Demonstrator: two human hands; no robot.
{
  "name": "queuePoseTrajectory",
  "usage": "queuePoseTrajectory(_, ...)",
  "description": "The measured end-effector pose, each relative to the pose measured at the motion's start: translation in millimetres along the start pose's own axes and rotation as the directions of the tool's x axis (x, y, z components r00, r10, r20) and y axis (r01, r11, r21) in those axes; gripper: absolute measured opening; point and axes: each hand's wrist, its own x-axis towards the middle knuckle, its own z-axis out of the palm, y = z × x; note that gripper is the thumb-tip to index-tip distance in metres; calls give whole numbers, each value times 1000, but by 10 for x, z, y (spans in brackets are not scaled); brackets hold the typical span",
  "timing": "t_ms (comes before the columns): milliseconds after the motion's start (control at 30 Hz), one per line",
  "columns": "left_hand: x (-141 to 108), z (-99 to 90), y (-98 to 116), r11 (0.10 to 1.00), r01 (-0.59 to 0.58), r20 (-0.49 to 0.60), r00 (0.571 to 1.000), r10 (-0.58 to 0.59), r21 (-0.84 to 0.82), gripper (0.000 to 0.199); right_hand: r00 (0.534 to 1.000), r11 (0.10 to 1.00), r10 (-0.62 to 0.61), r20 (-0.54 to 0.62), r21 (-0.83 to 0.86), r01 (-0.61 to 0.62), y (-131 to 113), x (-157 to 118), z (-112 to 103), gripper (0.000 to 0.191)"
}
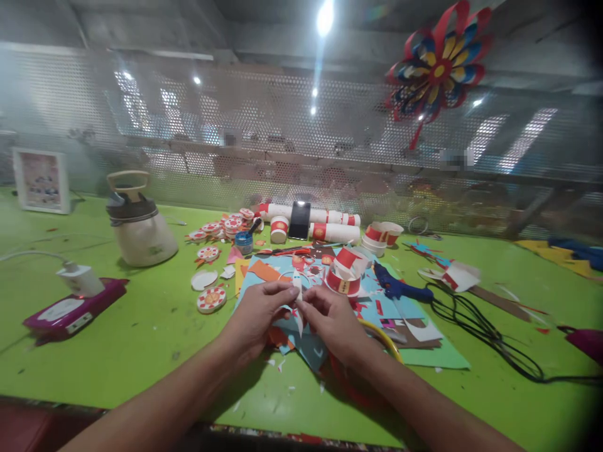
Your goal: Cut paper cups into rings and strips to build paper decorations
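Between my two hands is a narrow white strip of paper (298, 282), its lower end hanging in a point with a little red beside it. My left hand (264, 311) pinches it from the left near its top, thumb and fingers together. From the right, my right hand (332, 317) pinches the same strip a little lower. Under both hands lie blue paper sheets (313, 351) with orange scraps. Just beyond my right hand stands a cut red and white paper cup (346, 276). Yellow-handled scissors, it seems, lie partly hidden beneath my right wrist, showing a yellow loop (389, 339).
A blue glue gun (400, 285) with a black cable lies at right. Round red-white paper discs (211, 299), a blue jar (244, 242) and paper cups (279, 229) sit farther back beside a phone (299, 221). At left are a bottle (141, 226) and a purple power strip (75, 307).
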Motion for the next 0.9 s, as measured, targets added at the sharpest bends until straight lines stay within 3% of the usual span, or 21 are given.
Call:
queuePoseTrajectory(600, 22, -23, -61, 990, -79, 78, 994, 70, 121, 15, 997, 994, 81, 11, -79, -80, 42, -11, 0, 29)
queuePoseTrajectory(767, 60, -87, 25, 993, -106, 25, 994, 105, 57, 16, 998, 985, 64, -4, -159, -64, -48, -7, -31, 33)
queuePoseTrajectory(900, 110, -180, 189, 976, -214, -77, 974, 212, -25, 17, 996, 964, 40, -75, -258, -58, -85, 40, -126, 32)
